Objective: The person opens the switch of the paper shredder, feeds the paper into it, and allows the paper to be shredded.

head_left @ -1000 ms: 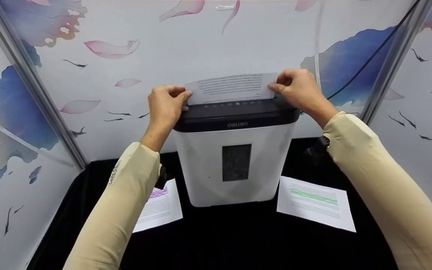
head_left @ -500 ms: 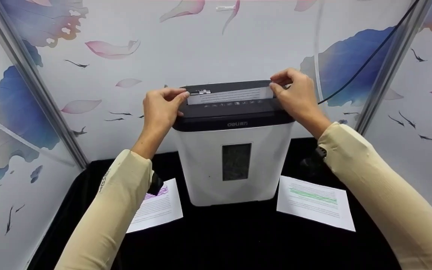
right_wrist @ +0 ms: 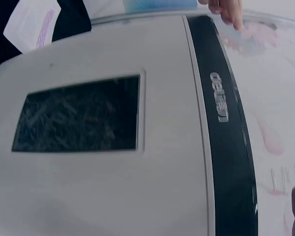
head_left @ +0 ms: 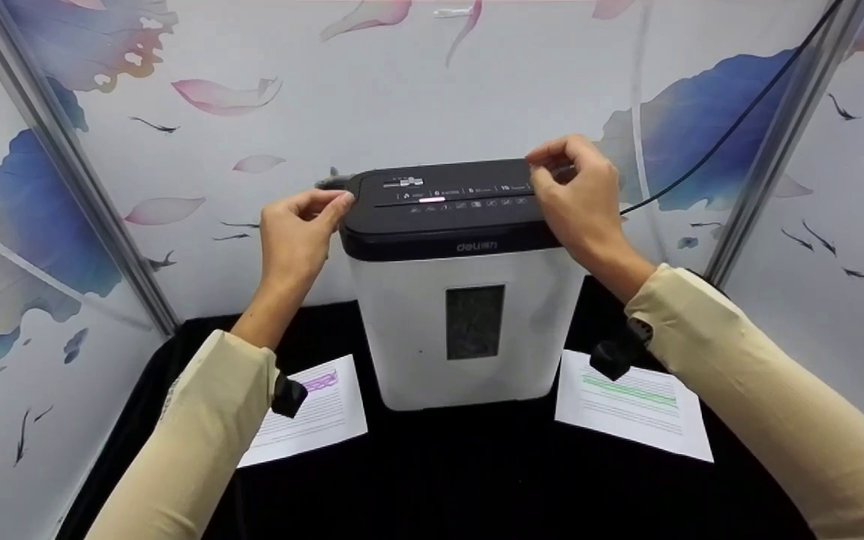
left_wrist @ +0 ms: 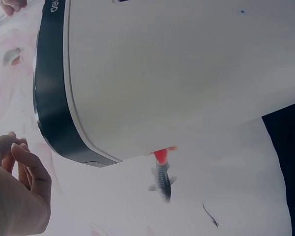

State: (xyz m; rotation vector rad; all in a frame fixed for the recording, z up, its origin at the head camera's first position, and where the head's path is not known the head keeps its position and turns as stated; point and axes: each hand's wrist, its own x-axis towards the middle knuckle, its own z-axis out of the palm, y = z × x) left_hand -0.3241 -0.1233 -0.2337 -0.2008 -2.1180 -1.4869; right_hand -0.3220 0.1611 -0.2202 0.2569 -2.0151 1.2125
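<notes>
In the head view, a white paper shredder [head_left: 402, 322] with a black top [head_left: 439, 232] stands upright in the middle. A small pale bar [head_left: 432, 199] shows along its feed slot, and no sheet stands up out of it. My left hand [head_left: 297, 236] is just off the top's left corner, thumb and forefinger tips together with nothing between them. Above the top's right end is my right hand [head_left: 576, 191], fingers loosely bent and holding nothing. The left wrist view shows the left hand [left_wrist: 27, 184] apart from the shredder's side.
Two printed sheets lie on the black cloth: one with purple marking [head_left: 319, 412] at left, one with green marking [head_left: 634, 409] at right. Shreds show through the bin window [right_wrist: 81, 118]. A black cable [head_left: 732, 120] runs up the right side. Printed panels stand around.
The sheet of paper both hands held has gone down into the shredder's slot. My left hand has moved left and down off the top; my right hand has shifted slightly left.
</notes>
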